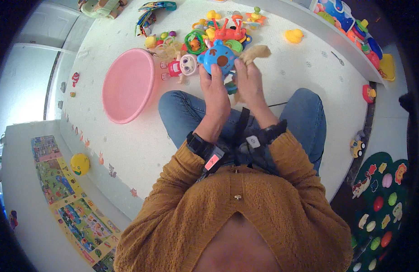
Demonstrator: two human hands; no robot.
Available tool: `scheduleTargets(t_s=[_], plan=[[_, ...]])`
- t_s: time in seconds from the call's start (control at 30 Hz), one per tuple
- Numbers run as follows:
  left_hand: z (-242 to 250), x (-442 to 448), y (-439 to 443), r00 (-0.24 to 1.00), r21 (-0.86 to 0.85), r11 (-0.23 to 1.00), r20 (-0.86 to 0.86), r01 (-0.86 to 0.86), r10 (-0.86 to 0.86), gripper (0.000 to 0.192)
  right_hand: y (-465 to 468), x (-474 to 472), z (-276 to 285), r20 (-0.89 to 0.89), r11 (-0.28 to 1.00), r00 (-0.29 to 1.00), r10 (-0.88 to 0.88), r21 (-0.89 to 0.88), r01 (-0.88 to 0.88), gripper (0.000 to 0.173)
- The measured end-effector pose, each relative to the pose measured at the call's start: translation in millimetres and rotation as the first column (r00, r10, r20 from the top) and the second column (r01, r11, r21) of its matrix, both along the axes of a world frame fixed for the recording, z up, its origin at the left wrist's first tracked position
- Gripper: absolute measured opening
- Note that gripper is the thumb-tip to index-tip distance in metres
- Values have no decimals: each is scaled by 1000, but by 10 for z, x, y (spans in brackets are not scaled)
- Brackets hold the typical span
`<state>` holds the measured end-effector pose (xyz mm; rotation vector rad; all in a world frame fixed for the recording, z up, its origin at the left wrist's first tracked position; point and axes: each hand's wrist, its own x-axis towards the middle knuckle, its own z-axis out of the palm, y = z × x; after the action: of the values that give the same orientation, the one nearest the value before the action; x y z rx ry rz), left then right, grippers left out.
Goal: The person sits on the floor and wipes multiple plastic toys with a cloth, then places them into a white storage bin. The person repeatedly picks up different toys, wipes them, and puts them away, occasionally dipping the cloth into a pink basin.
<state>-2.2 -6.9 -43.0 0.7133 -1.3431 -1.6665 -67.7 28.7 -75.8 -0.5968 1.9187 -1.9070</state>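
My left hand (214,93) grips the left side of a blue bear-faced toy (219,57), with the thumb on its front. On the toy's right side, my right hand (251,85) presses with its fingers, and a light-brown furry piece (255,53) sticks out beyond that hand. A doll (182,65) in a white hood and red outfit lies just left of the blue toy. Behind it are a red plastic animal figure (230,33), a green ring toy with an orange centre (195,43) and other small toys in a pile.
A pink plastic basin (128,86) stands on the white mat to the left. A yellow rubber duck (294,35) and a spoon (338,58) lie on the right. A low white barrier (318,29) runs along the far right. A yellow ball (80,164) is at the left.
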Motion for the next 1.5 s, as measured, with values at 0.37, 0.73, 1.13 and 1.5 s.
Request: scheduleTargets(t_s=[0.37, 0.73, 1.13, 1.5], plan=[[-49, 6, -148, 987, 416, 902, -152, 116, -57, 31, 52, -91, 195, 601, 980, 792, 108, -199, 17, 37], [-26, 2, -188, 970, 265, 961, -244, 84, -18, 45, 29, 249, 194, -56, 989, 989, 136, -54, -139, 32], [-115, 71, -253, 869, 336, 848, -428, 409, -249, 42, 97, 138, 215, -7, 980, 999, -47, -196, 45, 43], [-269, -42, -463, 895, 390, 841, -390, 375, -218, 31, 131, -153, 101, -180, 972, 982, -58, 215, 97, 24]])
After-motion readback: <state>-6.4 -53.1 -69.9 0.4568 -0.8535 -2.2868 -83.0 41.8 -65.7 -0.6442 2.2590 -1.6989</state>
